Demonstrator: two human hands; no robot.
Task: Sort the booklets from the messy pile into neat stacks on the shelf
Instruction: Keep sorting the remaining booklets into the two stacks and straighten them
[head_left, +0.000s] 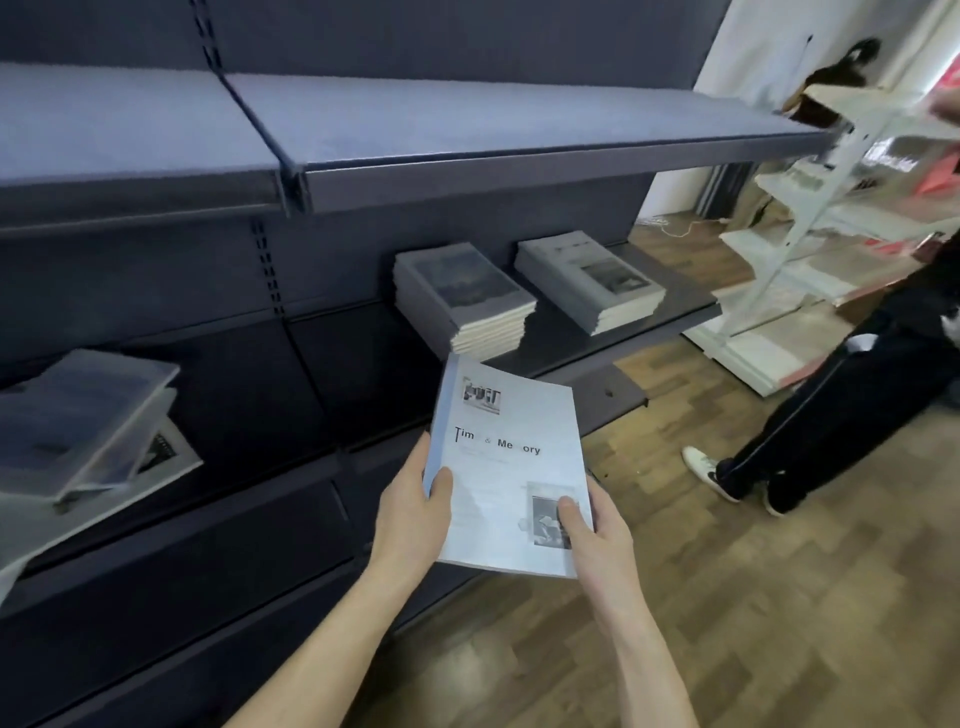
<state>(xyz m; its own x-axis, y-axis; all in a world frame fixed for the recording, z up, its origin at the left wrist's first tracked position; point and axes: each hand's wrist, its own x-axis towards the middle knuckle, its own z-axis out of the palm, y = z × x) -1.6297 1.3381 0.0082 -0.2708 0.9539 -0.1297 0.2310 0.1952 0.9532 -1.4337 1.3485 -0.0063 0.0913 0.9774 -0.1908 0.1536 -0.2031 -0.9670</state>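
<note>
1. I have the booklet (511, 467) in both hands, held in the air in front of the shelf (649, 322) and just below its front edge. It touches nothing else.
2. Left hand (410, 512): fingers curled under the booklet's left edge, thumb pressed on the cover. Right hand (597, 535): thumb on the cover near the lower right corner, fingers hidden beneath. Both are pinching the booklet.
3. Handling, as I judge it: light and thin, with a soft cover. The far end curls slightly, so it will sag if held by one corner. The cover looks smooth and may slide against other covers.
4. Best hold, in my opinion: both long edges near the lower half, as now, with fingers flat underneath for support.
5. Two neat stacks sit on the shelf: a grey stack (465, 299) and a white stack (589, 280), near each other but apart.
6. The messy pile (88, 421) lies on the shelf to the left, tilted and overlapping.
7. Risk: a bystander (841, 405) stands at right beside a white rack (810, 208).
</note>
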